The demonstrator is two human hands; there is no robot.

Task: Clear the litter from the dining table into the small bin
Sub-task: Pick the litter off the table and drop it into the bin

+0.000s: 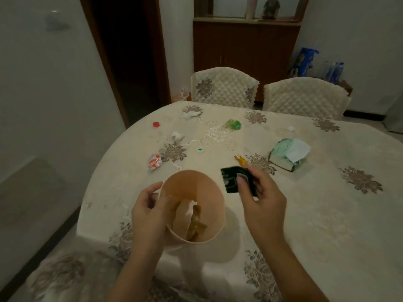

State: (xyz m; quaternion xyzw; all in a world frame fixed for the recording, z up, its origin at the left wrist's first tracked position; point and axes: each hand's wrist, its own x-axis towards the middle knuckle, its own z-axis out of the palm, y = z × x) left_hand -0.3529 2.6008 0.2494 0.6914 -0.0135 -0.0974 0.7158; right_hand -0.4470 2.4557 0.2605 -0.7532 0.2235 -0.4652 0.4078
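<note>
Small bin [209,188]: round, tan, standing on the worktop [327,225] near its front edge, directly between my two hands. Inside it, crumpled paper and a brownish wrapper [197,223].

My left hand [150,212]: fingers curled around the bin's left rim, thumb outside, fingertips over the lip, gripping it.

My right hand [261,203]: just right of the bin, thumb and fingers pressed together on a dark green-black wrapper [230,179], which sticks out leftward from the hand toward the bin's rim, lifted off the cloth.

Litter left on the worktop, by position from my hands:
- Small orange sachet [241,161], just beyond my right hand.
- Green tissue pack [289,154] with a sheet poking up, beyond and right of my right hand.
- Red-and-white wrapper [155,162], beyond my left hand, slightly left.
- Small green-and-white cap [199,149], beyond the bin.
- Crumpled white paper [177,135], farther out past my left hand.
- Red bottle cap [156,124], far left near the edge.
- Crumpled green wrapper [233,124], far beyond the bin.
- White paper scrap [192,114], at the far edge.
- White cap [291,128], far beyond my right hand.
</note>
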